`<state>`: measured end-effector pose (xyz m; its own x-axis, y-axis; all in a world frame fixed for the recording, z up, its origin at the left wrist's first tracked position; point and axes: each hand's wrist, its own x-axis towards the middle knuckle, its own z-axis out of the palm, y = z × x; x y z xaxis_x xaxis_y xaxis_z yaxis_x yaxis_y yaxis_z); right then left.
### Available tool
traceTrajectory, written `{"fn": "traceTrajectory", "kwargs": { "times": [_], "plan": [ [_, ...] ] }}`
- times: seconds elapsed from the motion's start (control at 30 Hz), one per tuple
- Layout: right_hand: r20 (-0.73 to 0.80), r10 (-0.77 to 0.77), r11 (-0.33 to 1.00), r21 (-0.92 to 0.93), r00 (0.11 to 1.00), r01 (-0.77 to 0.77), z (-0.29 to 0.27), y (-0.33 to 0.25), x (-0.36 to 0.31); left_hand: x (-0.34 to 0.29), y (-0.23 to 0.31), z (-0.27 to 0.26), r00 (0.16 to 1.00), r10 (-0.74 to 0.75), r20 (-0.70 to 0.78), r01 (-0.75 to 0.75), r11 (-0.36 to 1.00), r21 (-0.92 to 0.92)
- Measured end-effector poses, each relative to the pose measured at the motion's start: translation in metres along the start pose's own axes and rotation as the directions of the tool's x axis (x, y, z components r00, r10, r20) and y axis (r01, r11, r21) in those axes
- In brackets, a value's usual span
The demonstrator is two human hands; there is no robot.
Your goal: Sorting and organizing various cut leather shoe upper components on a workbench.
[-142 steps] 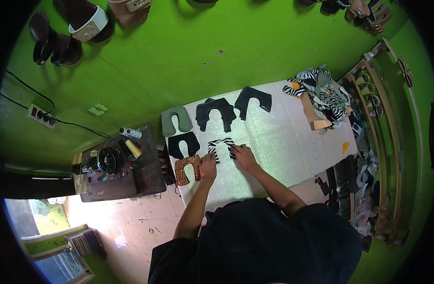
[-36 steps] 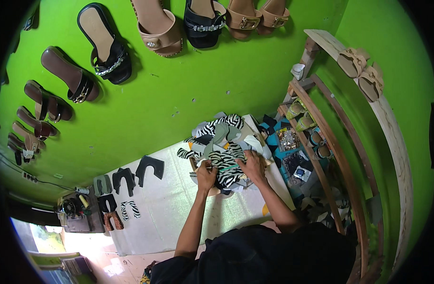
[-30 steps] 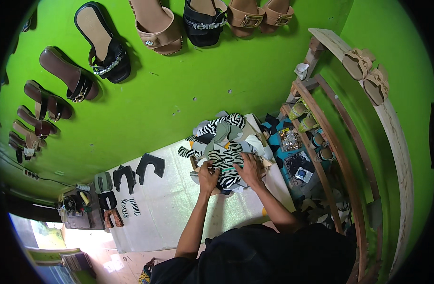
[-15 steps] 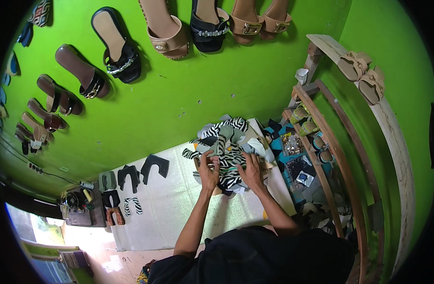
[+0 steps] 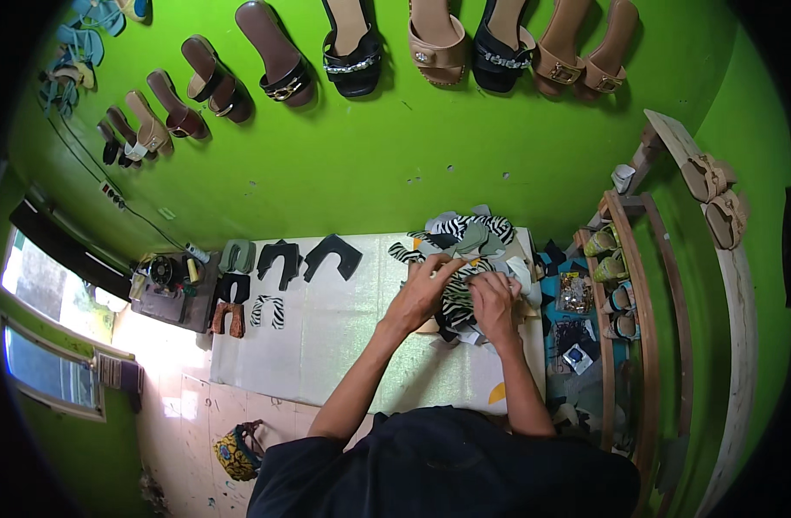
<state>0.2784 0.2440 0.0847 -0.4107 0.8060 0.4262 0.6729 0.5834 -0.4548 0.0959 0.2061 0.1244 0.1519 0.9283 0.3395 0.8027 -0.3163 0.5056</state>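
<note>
Both my hands work in a heap of cut scraps (image 5: 479, 235) on the right part of a white-topped table (image 5: 344, 302). The heap mixes zebra-striped, grey-green and pale pieces. My left hand (image 5: 423, 292) is at the heap's left side, its bent fingers closed on zebra-striped fabric (image 5: 458, 298). Opposite it, my right hand (image 5: 494, 304) has its fingers curled over the same striped fabric. My fingers partly cover what they grip, so the edges of the held piece are hidden.
Sorted U-shaped pieces (image 5: 279, 263) in dark, green, brown and zebra lie at the table's left. Beyond them a sewing machine (image 5: 161, 272) stands on a small table. A wooden rack (image 5: 637, 319) with sandals rises at the right. Sandals (image 5: 352, 65) hang along the green wall.
My view has swung left, so the heap sits farther right. My hands have gone from lying spread on the striped scraps to curled fingers drawn closer together.
</note>
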Motion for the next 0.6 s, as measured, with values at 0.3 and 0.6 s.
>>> {"fn": "traceTrajectory", "kwargs": {
  "times": [0.3,0.6],
  "plan": [
    [0.179,0.157,0.522,0.82,0.971,-0.235,0.041,-0.007,-0.012,-0.092,-0.039,-0.011,0.742,-0.622,-0.248,0.416,0.718,-0.558],
    [0.511,0.085,0.15,0.842,0.855,-0.518,0.078,-0.052,-0.031,-0.196,-0.061,-0.017,0.653,-0.75,0.103,0.434,0.259,-0.863]
  ]
}}
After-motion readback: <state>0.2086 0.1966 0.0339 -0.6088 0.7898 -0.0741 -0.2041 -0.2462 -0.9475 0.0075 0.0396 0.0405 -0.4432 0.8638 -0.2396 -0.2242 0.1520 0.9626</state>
